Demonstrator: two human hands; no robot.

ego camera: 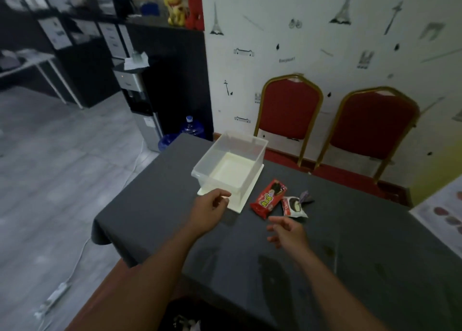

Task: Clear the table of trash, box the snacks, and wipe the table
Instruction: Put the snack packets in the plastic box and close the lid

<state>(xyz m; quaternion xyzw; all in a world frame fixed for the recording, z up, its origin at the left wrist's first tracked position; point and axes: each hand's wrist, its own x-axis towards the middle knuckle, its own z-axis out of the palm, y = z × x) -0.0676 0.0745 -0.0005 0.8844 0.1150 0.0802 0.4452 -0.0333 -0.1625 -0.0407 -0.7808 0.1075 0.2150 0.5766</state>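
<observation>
A clear plastic box [252, 144] stands open on its white lid [243, 202] on the dark grey table [350, 243]. Right of it lie a red snack packet [268, 199] and a white torn wrapper [293, 205], touching each other. My left hand [210, 209] hovers at the box's near corner, fingers loosely curled, holding nothing. My right hand [287, 230] hangs just in front of the two packets, fingers relaxed and empty.
Two red chairs [290, 111] with gold frames stand behind the table against the wall. A water dispenser [137, 98] and blue bottles [192, 128] are on the floor to the left. A printed sheet [445, 218] lies at the table's right edge.
</observation>
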